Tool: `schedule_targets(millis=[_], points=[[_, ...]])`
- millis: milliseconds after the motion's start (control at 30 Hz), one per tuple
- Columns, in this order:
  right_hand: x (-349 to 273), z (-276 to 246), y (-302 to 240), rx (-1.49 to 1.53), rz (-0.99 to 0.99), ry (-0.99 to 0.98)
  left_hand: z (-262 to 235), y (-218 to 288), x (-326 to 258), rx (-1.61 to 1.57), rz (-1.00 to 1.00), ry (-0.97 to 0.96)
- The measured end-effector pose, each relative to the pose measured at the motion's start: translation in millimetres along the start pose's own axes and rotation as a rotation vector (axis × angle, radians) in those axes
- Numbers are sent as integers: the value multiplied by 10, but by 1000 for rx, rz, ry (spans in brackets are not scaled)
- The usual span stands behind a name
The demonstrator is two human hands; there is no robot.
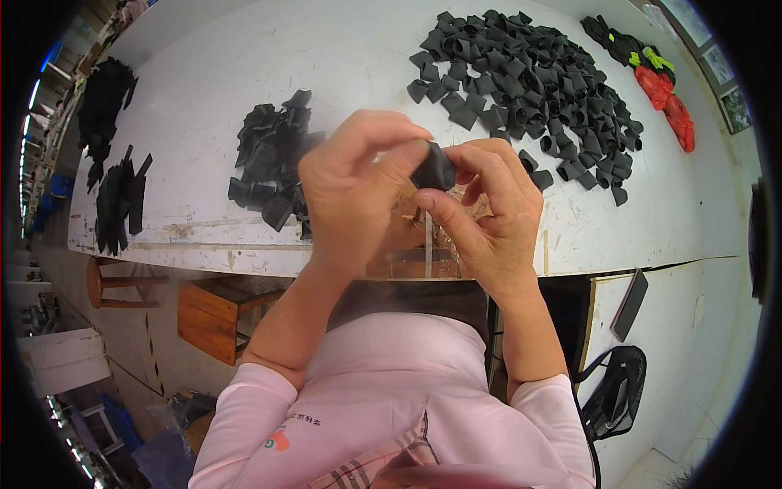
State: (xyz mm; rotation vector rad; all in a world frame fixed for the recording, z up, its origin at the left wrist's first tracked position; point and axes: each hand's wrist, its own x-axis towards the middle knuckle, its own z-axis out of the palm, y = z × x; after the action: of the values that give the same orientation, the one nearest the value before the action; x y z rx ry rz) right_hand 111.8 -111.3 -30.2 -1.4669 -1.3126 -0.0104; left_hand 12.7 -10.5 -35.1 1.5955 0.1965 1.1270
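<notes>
Beyond both hands stretches a white table [244,49], a big heap of black pieces [529,81] up right, a smaller stack [273,163] left. Left hand [350,187] and right hand [497,212] pinch one black piece [433,169] between fingertips.

Single head-worn fisheye view, looking steeply down over wearer's chest onto white worn desk [244,49]; hands close to lens, centre frame; edges bend toward rim; floor visible lower left.
</notes>
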Motion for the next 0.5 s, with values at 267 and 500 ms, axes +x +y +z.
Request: schedule_targets(millis=[267, 500], points=[[89, -3, -35, -96, -43, 62, -41, 1, -106, -422, -262, 209], [23, 84, 95, -61, -35, 86, -64, -39, -195, -363, -310, 185]])
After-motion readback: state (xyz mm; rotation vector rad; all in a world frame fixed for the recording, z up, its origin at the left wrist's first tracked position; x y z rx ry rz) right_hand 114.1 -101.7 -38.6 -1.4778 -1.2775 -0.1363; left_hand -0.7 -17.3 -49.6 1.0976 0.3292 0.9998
